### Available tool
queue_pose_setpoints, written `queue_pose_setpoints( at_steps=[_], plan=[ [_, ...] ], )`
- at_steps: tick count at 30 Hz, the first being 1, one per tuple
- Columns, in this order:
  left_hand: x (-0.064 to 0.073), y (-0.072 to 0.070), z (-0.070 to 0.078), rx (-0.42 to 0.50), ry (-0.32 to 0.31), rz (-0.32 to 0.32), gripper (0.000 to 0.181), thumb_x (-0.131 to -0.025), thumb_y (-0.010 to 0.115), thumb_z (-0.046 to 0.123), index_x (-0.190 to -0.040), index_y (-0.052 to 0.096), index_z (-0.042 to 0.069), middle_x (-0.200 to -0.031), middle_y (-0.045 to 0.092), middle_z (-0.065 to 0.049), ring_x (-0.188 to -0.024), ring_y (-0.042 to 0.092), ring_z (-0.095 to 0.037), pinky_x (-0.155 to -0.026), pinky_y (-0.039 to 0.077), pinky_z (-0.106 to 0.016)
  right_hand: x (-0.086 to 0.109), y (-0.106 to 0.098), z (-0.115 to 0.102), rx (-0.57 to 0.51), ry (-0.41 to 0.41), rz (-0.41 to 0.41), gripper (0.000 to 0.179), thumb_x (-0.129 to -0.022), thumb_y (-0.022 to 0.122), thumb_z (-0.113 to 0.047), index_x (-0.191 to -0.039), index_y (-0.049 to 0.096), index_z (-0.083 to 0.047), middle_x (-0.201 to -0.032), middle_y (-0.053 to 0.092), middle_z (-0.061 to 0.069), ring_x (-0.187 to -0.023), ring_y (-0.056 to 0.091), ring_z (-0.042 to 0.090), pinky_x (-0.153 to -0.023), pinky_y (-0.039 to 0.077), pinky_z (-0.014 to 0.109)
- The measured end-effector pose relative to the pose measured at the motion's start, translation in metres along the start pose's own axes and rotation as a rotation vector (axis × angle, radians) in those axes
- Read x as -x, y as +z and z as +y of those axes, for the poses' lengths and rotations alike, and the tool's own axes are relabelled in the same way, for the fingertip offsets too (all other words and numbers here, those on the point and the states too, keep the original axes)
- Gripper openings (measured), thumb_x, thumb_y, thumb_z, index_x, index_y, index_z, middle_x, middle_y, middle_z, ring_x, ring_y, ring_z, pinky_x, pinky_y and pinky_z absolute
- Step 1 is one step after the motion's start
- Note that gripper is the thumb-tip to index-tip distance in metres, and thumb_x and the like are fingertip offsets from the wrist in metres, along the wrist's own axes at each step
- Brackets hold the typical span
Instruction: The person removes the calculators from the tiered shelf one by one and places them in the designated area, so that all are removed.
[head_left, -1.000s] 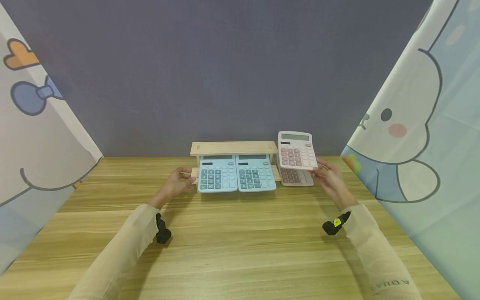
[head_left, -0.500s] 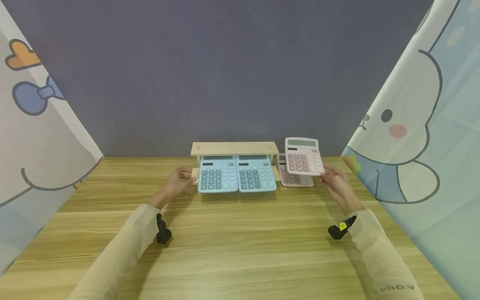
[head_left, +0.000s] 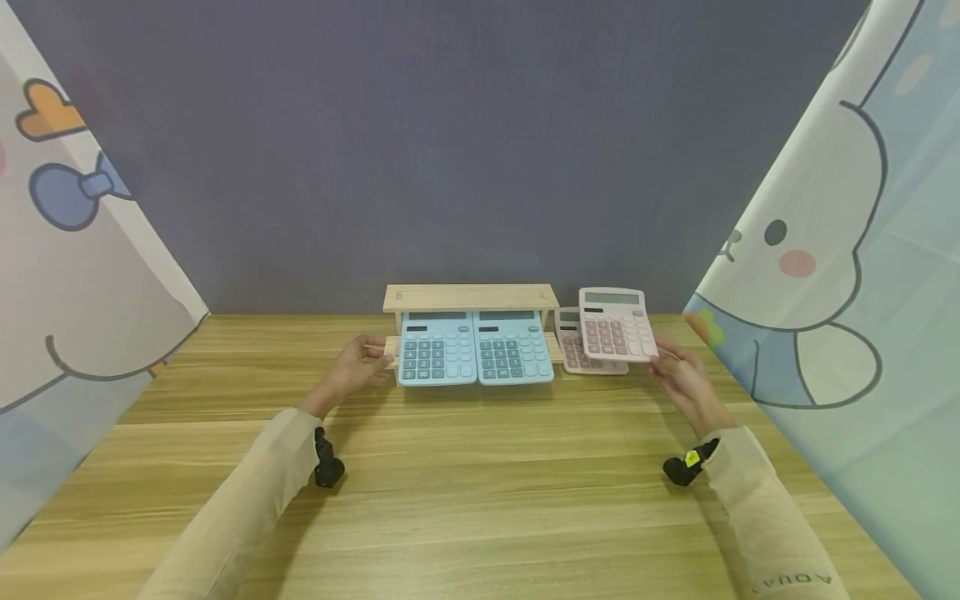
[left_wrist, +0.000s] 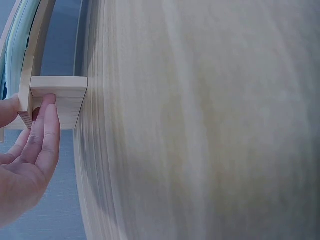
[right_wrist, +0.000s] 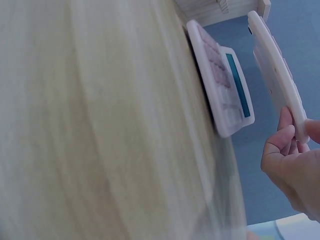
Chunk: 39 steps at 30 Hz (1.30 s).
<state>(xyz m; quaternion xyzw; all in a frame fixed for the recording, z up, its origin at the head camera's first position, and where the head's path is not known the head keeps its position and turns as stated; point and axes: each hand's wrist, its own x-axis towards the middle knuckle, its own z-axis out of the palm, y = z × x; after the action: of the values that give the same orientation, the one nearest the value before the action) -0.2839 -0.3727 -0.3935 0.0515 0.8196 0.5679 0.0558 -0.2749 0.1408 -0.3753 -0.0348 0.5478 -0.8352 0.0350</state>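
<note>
My right hand (head_left: 681, 377) pinches a pink calculator (head_left: 617, 325) by its lower right corner, thumb on one face and fingers on the other. In the right wrist view the held calculator (right_wrist: 277, 70) is apart from a second pink calculator (right_wrist: 222, 80), which lies on the table and is partly covered by it in the head view. My left hand (head_left: 356, 367) grips the left end of a small wooden rack (head_left: 471, 297); the left wrist view shows the thumb and fingers around its slat (left_wrist: 27, 85). Two light blue calculators (head_left: 438, 348) lean side by side on the rack.
The wooden table (head_left: 480, 483) meets a dark grey backdrop (head_left: 480, 150) behind the rack. Cartoon-printed curtains (head_left: 810, 283) flank both sides. Each wrist carries a black camera mount (head_left: 327, 462).
My right hand has moved right and down with the pink calculator, uncovering more of the lower pink calculator's left side. The left hand stays on the rack.
</note>
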Motion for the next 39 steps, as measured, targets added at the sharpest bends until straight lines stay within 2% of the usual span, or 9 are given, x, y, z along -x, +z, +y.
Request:
queue_pose_setpoints(
  at_steps=[6,13,21,24,30,33,35,37,39],
  plan=[
    [0.0,-0.001,-0.001,-0.001,0.005,-0.005,0.05,-0.095,0.049,0.013,-0.135,0.026,-0.008,-0.127,0.038,-0.032,-0.108,0.053,-0.042,-0.087,0.054,-0.042,0.001,-0.01,0.004,0.047,0.009,0.029,0.035,-0.091,0.034,0.013,-0.122,0.039,-0.002,-0.094,0.058,0.002,-0.075,0.058,0.011,-0.064,0.049,0.017],
    [0.0,-0.001,-0.001,-0.008,0.006,-0.004,0.051,-0.095,0.049,0.014,-0.135,0.026,-0.008,-0.127,0.038,-0.033,-0.109,0.052,-0.042,-0.087,0.053,-0.043,0.001,-0.024,0.009,-0.014,-0.01,0.019,0.034,-0.09,0.032,0.016,-0.108,0.051,-0.007,-0.089,0.062,0.004,-0.074,0.061,0.013,-0.062,0.05,0.018],
    [-0.001,-0.001,-0.003,-0.001,0.01,-0.008,0.051,-0.095,0.049,0.014,-0.135,0.026,-0.008,-0.127,0.038,-0.033,-0.108,0.053,-0.042,-0.088,0.053,-0.044,0.003,-0.033,0.007,-0.009,0.02,0.05,0.035,-0.091,0.032,0.015,-0.105,0.051,-0.01,-0.089,0.062,0.003,-0.075,0.061,0.012,-0.062,0.049,0.018],
    [-0.001,-0.001,-0.002,0.004,0.003,-0.01,0.051,-0.095,0.05,0.015,-0.135,0.026,-0.007,-0.127,0.037,-0.032,-0.108,0.053,-0.042,-0.088,0.053,-0.045,0.004,-0.037,0.006,-0.003,0.039,0.06,0.034,-0.091,0.034,0.015,-0.11,0.049,-0.009,-0.091,0.061,0.002,-0.077,0.06,0.012,-0.064,0.05,0.018],
    [0.0,0.0,-0.001,0.003,-0.005,-0.001,0.05,-0.095,0.05,0.014,-0.134,0.027,-0.007,-0.126,0.038,-0.031,-0.107,0.053,-0.041,-0.088,0.053,-0.044,0.003,-0.045,0.003,0.038,0.062,0.057,0.042,-0.091,0.033,0.014,-0.129,0.034,-0.004,-0.092,0.06,-0.001,-0.077,0.058,0.01,-0.064,0.049,0.018],
    [0.0,0.0,0.0,-0.005,-0.003,0.003,0.049,-0.095,0.049,0.013,-0.134,0.027,-0.007,-0.126,0.039,-0.031,-0.107,0.053,-0.04,-0.087,0.053,-0.044,0.002,-0.05,0.002,0.006,0.057,0.054,0.043,-0.09,0.031,0.016,-0.13,0.032,-0.003,-0.09,0.061,0.001,-0.077,0.059,0.012,-0.063,0.049,0.018],
    [0.0,0.0,0.0,-0.007,-0.002,0.001,0.049,-0.095,0.049,0.013,-0.134,0.027,-0.007,-0.126,0.039,-0.031,-0.107,0.053,-0.041,-0.087,0.053,-0.044,0.002,-0.053,0.001,-0.023,0.055,0.06,0.04,-0.09,0.031,0.017,-0.124,0.037,-0.004,-0.088,0.061,0.002,-0.076,0.06,0.013,-0.062,0.05,0.018],
    [0.0,0.0,0.0,-0.006,-0.002,-0.003,0.049,-0.095,0.049,0.013,-0.134,0.026,-0.007,-0.126,0.038,-0.031,-0.108,0.053,-0.041,-0.088,0.053,-0.044,0.002,-0.055,-0.001,-0.003,0.057,0.064,0.046,-0.09,0.031,0.017,-0.132,0.032,-0.004,-0.088,0.061,0.001,-0.075,0.059,0.013,-0.062,0.05,0.018],
    [0.001,0.0,0.0,-0.005,-0.001,-0.005,0.049,-0.095,0.048,0.013,-0.134,0.026,-0.007,-0.126,0.038,-0.031,-0.108,0.052,-0.041,-0.088,0.053,-0.044,0.003,-0.057,-0.002,0.015,0.062,0.069,0.046,-0.091,0.032,0.016,-0.132,0.032,-0.004,-0.09,0.06,0.001,-0.075,0.058,0.012,-0.063,0.05,0.018]
  ],
)
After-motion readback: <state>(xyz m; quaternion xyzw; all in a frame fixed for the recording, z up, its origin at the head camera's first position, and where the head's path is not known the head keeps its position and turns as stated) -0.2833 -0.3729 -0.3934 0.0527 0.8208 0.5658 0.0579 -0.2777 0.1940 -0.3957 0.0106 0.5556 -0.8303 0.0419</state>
